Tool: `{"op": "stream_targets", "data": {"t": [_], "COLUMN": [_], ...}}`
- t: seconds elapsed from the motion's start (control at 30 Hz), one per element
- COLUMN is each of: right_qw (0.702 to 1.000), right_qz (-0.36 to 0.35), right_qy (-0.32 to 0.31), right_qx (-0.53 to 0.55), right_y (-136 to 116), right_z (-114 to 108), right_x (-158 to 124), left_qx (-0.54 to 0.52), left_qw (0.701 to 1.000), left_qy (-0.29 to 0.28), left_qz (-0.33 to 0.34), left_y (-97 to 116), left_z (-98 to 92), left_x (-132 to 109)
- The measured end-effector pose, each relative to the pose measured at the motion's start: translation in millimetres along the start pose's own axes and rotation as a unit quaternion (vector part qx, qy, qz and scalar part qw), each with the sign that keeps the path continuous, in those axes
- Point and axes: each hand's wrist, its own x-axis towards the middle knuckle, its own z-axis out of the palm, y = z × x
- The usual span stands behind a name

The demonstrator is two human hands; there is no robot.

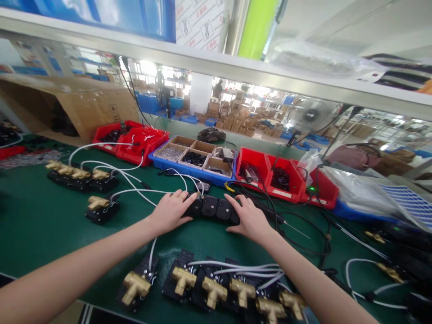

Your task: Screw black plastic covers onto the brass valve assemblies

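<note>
Holding black boxes (209,207): left hand (173,210) at nine o'clock, right hand (249,217) at three, both grips clamped on ends; brass fittings (213,291) at six, tray (218,178) at twelve.

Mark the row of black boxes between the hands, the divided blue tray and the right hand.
Row of black boxes (209,206), head view: top of one box.
Divided blue tray (189,171), head view: front wall.
Right hand (251,219), head view: its back.

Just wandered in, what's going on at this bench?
A person's left hand and right hand grip opposite ends of a short row of black boxes on a green bench. Nearer the person lie brass-fitted black units with white cables. Red bins and a blue tray of small parts stand behind.
</note>
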Motion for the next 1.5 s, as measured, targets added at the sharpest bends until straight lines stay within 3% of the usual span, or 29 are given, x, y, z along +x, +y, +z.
{"op": "stream_targets", "data": {"t": [0.17,0.43,0.67,0.8,0.87,0.97,1.03,1.13,1.27,1.4,1.5], "right_qw": [0.999,0.999,1.0,1.0,0.998,0.988,0.979,0.97,0.965,0.978,0.982], "right_qz": [-0.001,0.025,0.021,0.018,0.028,0.048,0.035,-0.035,-0.103,-0.088,-0.084], "right_qy": [0.0,-0.005,0.002,0.018,0.046,0.105,0.139,0.156,0.179,0.159,0.143], "right_qx": [-0.034,-0.041,-0.024,0.014,0.045,0.101,0.142,0.182,0.16,0.103,0.09], "right_y": [-9,5,5,19,28,27,10,-36,-102,-142,-155], "right_z": [2,-5,0,-9,-18,-36,-45,-49,-34,-7,8], "right_x": [9,-23,-16,-23,-36,-67,-91,-123,-134,-112,-94], "left_qx": [0.007,-0.027,-0.04,-0.061,-0.096,-0.223,-0.324,-0.402,-0.397,-0.331,-0.319], "left_qw": [1.0,0.998,0.999,0.997,0.995,0.973,0.942,0.914,0.915,0.934,0.939], "left_qy": [-0.013,-0.022,-0.021,-0.039,-0.024,0.061,0.086,0.034,0.039,0.108,0.105], "left_qz": [0.011,0.058,0.003,0.004,-0.006,-0.019,-0.003,0.033,0.055,0.08,0.072], "left_y": [-2,12,25,18,8,-5,-8,-3,11,22,26], "left_z": [-1.2,-1.4,-2.8,-8.1,-15.7,-34.4,-47.9,-57.1,-39.8,-18.6,-15.1], "left_x": [7,0,12,13,4,-28,-58,-107,-152,-156,-144]}}
